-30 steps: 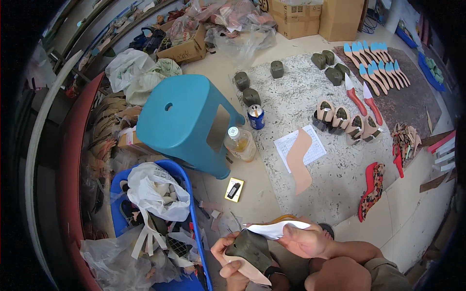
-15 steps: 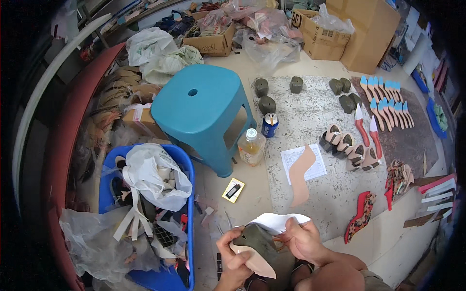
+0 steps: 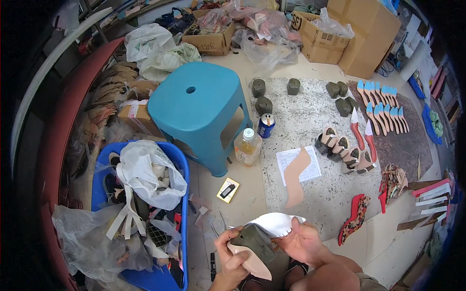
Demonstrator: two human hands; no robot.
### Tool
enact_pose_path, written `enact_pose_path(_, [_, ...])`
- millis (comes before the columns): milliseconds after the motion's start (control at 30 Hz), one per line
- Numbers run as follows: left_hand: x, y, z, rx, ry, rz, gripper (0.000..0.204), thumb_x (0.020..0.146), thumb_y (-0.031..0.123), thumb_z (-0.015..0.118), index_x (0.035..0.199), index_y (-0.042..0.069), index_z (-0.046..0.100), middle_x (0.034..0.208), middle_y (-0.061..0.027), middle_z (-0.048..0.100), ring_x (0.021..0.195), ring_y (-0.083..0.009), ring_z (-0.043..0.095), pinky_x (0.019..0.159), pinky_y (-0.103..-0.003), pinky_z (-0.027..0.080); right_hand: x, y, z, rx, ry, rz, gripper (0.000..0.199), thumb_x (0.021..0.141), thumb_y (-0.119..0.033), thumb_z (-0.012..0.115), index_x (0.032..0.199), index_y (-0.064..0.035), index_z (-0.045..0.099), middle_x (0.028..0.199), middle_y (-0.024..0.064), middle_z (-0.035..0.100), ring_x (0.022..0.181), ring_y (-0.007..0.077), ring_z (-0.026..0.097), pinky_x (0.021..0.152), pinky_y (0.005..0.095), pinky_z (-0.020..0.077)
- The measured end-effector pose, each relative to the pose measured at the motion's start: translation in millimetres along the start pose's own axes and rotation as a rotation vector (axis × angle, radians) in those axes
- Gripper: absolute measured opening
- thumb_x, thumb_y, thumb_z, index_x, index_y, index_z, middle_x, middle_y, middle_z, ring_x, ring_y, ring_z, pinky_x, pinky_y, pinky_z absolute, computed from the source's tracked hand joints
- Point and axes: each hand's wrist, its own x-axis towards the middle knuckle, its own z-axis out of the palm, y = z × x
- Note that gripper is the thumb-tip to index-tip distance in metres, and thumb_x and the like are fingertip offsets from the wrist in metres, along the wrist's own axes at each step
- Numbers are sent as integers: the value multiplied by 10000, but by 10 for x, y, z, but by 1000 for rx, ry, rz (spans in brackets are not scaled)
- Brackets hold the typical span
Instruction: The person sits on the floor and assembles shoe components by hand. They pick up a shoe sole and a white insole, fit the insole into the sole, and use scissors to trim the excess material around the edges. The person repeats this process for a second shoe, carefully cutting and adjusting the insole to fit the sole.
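Note:
A dark green shoe last (image 3: pixel 253 242) is gripped in my left hand (image 3: pixel 227 262), fingers wrapped round its left side. A beige upper piece (image 3: pixel 256 266) lies against the last under the left fingers. Across the far side of the last arches a white-faced piece of upper material (image 3: pixel 280 223), with small notches along its lower edge. My right hand (image 3: pixel 303 242) pinches the right end of that white piece between thumb and fingers. Whether the beige and white parts are one piece is hidden by the last.
Beyond my hands, a curved beige strip (image 3: pixel 295 179) lies over a printed sheet (image 3: pixel 313 165). A bottle (image 3: pixel 247 148), a can (image 3: pixel 266 126) and a blue stool (image 3: pixel 194 97) stand farther off. Left is a blue bin (image 3: pixel 184 203); right are beige-covered lasts (image 3: pixel 350 154) and a red-soled shoe (image 3: pixel 353 218).
The view has shifted slightly. My right hand has turned the white piece a little, and notches now show along its edge. Both hands keep their hold.

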Motion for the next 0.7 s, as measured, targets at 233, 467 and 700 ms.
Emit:
enact_pose_path(233, [121, 83, -47, 208, -35, 10, 546, 744, 83, 802, 1085, 206, 394, 1154, -211, 409, 1026, -362, 562, 825, -445, 489, -115, 91, -138, -438, -32, -64, 571, 976, -331, 563, 1343, 98, 480, 1326, 210, 552, 1282, 289, 472, 1101, 443, 310])
enact_pose_path(467, [65, 26, -49, 126, 4, -20, 564, 639, -10, 811, 1059, 182, 487, 1176, -225, 413, 1063, -402, 541, 847, -464, 500, -167, -181, 244, -1035, -103, 14, 512, 1035, -321, 473, 1408, 29, 466, 1234, 92, 610, 980, 125, 540, 838, 283, 432])
enact_pose_path(700, [46, 30, -48, 17, -10, -81, 555, 601, -32, 809, 1015, 206, 525, 1180, -197, 410, 1081, -399, 524, 850, -459, 496, -152, -159, 290, -962, -200, -97, 496, 1037, -287, 453, 1435, 9, 439, 1456, 162, 479, 1286, 204, 486, 1034, 314, 385])
